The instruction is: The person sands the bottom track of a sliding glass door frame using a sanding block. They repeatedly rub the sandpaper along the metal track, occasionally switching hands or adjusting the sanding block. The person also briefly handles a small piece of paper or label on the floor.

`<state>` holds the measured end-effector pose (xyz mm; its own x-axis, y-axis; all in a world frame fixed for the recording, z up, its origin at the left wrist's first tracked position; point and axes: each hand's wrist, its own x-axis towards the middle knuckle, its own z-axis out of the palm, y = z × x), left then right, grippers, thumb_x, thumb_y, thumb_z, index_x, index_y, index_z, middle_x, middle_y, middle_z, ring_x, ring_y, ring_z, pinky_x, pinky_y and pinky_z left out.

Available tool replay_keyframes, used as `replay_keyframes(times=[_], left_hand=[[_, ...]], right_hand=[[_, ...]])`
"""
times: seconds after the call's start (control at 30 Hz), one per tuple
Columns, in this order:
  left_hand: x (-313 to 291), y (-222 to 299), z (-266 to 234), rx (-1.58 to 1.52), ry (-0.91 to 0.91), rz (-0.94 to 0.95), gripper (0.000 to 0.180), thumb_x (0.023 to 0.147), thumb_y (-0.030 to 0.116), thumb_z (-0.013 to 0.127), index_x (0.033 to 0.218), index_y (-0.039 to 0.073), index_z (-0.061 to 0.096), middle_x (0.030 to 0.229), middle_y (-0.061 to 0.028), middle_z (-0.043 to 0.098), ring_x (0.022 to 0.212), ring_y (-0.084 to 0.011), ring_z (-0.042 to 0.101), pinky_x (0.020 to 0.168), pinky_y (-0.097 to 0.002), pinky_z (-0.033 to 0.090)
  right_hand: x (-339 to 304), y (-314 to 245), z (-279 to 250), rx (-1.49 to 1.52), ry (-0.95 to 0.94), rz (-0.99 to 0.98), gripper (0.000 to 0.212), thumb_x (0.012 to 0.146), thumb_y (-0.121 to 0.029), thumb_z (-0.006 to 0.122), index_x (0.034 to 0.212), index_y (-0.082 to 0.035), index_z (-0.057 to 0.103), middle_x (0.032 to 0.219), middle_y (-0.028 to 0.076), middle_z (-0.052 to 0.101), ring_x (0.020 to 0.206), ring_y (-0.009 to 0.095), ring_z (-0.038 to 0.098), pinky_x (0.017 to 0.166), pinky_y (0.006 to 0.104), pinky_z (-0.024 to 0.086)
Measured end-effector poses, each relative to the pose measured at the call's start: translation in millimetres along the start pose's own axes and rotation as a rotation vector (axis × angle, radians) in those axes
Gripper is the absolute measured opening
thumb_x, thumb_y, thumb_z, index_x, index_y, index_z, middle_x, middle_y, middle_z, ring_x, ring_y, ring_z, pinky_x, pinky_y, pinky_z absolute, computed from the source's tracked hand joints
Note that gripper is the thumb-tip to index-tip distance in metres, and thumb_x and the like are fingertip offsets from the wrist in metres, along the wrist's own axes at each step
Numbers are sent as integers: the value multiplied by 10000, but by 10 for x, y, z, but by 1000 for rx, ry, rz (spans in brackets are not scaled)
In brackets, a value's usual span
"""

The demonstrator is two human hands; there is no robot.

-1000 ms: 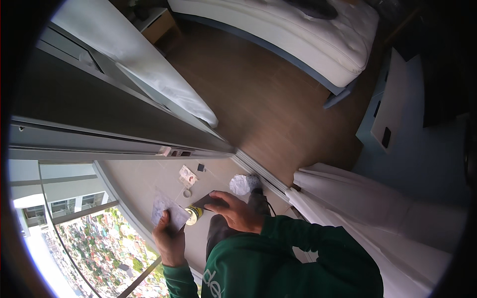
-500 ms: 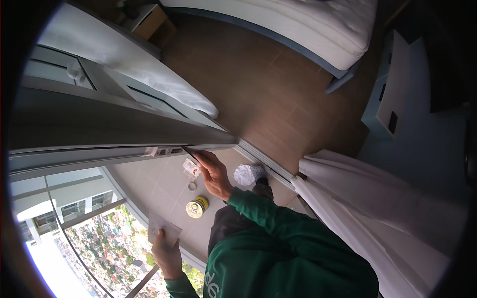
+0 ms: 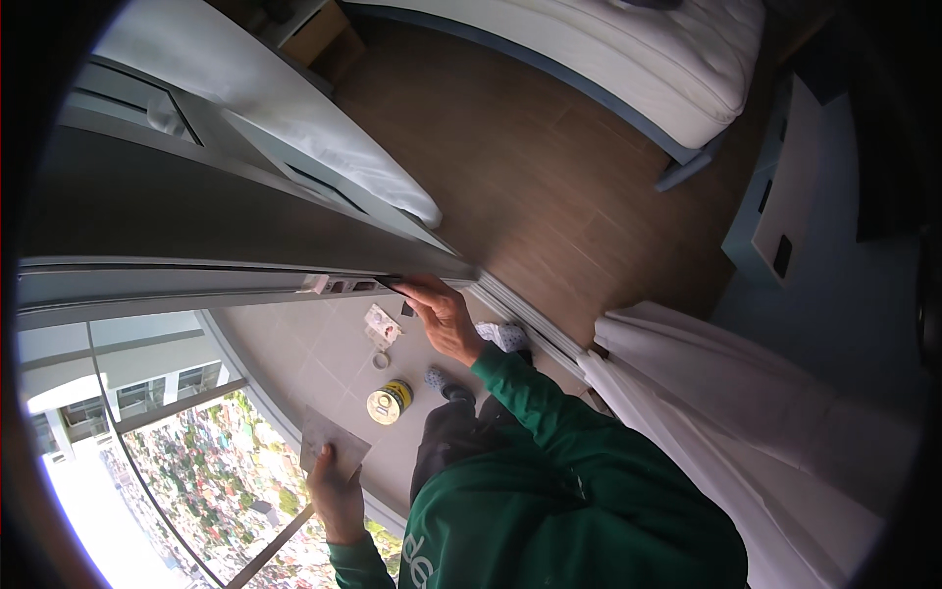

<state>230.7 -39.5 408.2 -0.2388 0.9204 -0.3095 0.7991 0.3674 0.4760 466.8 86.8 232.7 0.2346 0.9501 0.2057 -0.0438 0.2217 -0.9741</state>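
My left hand (image 3: 339,496) is closed around a flat, greyish rectangular plate (image 3: 329,444), thumb on top, low at the left beside the balcony glass. Between the fingers of my right hand (image 3: 444,319) is a thin dark flat tool (image 3: 391,282); its exact kind is hard to make out. The tool's end lies at the edge of the grey door frame (image 3: 245,231), just right of a row of small cut-outs (image 3: 343,285) in that edge. Whether it touches the frame, I cannot tell.
On the tiled floor below are a yellow-and-black can (image 3: 390,402), a tape roll (image 3: 381,360) and a pale packet (image 3: 383,326). The sliding-door track (image 3: 535,316) crosses beside my feet. A pale curtain (image 3: 677,393) hangs at right; a bed (image 3: 638,69) stands beyond.
My right hand and the dark tool have shifted slightly right and up along the frame edge. My left hand keeps the plate nearly in place. Another slippered foot now shows below.
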Motion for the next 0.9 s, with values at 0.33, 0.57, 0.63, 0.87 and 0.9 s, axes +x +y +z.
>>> replay_keyframes(times=[0.33,0.57,0.63,0.87,0.9], left_hand=[[257,257,170,-587,-142,-40,422,888,84,697,1257,-68,561,1202,-192,640,1117,-280,621,954,-406,505],[501,657,496,-1388,-371,-407,406,943,150,620,1304,-6,517,1189,-119,627,1133,-281,599,986,-466,477],[503,707,601,-1314,-443,-391,403,943,135,613,1300,-23,514,1196,-121,622,1122,-275,604,970,-457,489],[540,731,722,-1215,-210,-235,239,883,58,678,1062,-99,655,1000,-118,685,912,-209,665,821,-334,543],[531,696,734,-1167,-180,-155,244,877,55,681,1063,-102,653,999,-122,685,909,-207,665,822,-333,542]], right_hand=[[-601,-669,-346,91,-187,196,292,978,-90,546,1250,-21,628,1140,126,674,1031,191,643,919,304,498],[-743,-1329,-155,399,69,502,380,1003,-147,542,1350,7,559,1193,105,657,1061,122,590,939,265,465],[-753,-1397,-56,393,104,471,383,1007,-141,540,1358,12,551,1221,94,641,1077,118,573,940,264,459],[-998,-1150,-82,157,39,330,306,967,-40,576,1269,-11,612,1159,134,630,1064,212,606,922,299,465],[-1033,-1161,-125,80,19,293,295,955,-27,585,1247,-5,624,1145,141,631,1060,227,613,921,301,467]])
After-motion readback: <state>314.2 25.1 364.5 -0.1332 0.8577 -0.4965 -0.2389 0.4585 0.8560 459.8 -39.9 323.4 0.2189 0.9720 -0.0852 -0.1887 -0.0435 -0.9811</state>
